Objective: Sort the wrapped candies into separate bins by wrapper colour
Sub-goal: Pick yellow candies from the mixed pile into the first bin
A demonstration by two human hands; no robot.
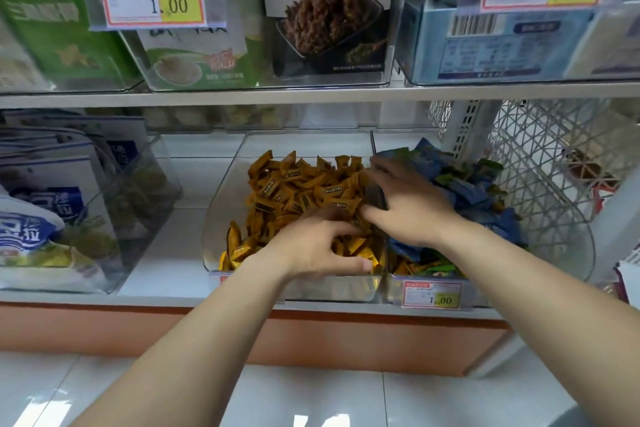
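On lower shelf (173,253): orange candies (304,191), mid bin (221,218); blue/green candies (464,191), rt bin (575,246). Left grip (311,246) curled among orange, hold unclear. Right grip (408,204) flat, empty, over divider (379,196); orange strays (405,267) under its wrist (450,232), rt bin.

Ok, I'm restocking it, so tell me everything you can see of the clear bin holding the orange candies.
The clear bin looks plastic, scoop-shaped, its sides sloping to a low front lip. It stands on the lower shelf, beside a similar bin of blue and green candies. It holds a heap of orange candies with dark labels. The left hand reaches over its front, gripping some; the right hand lies across the wall between the bins.
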